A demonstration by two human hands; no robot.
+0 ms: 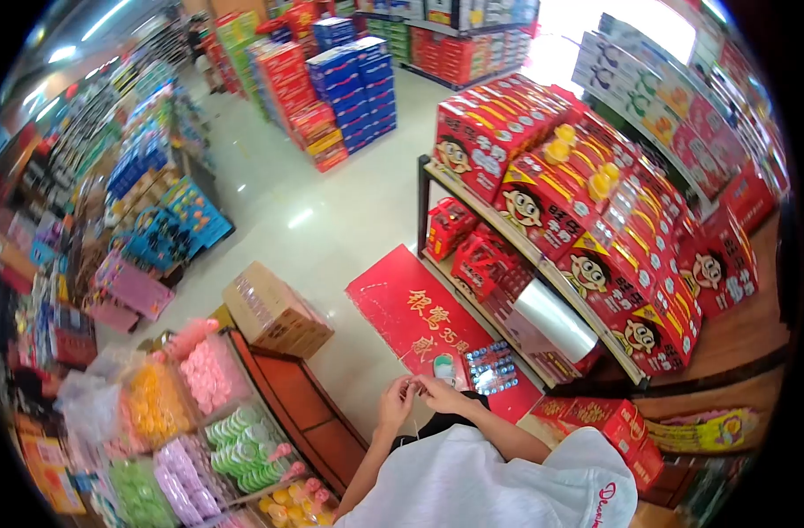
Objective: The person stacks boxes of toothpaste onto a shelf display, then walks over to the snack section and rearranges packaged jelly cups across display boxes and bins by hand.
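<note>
My left hand and my right hand meet in front of my body, fingertips pinched close together. Whatever sits between the fingers is too small to make out. A thin pale strand hangs below the hands. Just beyond my right hand, on a red floor mat, is a pack of blue-and-silver round items. Beside that pack lies a white and green item, its kind unclear.
At right, a shelf rack carries red drink cartons with yellow duck figures on top. To the left stand a cardboard box and a wooden display stand with bins of wrapped sweets. Blue cartons are stacked farther off.
</note>
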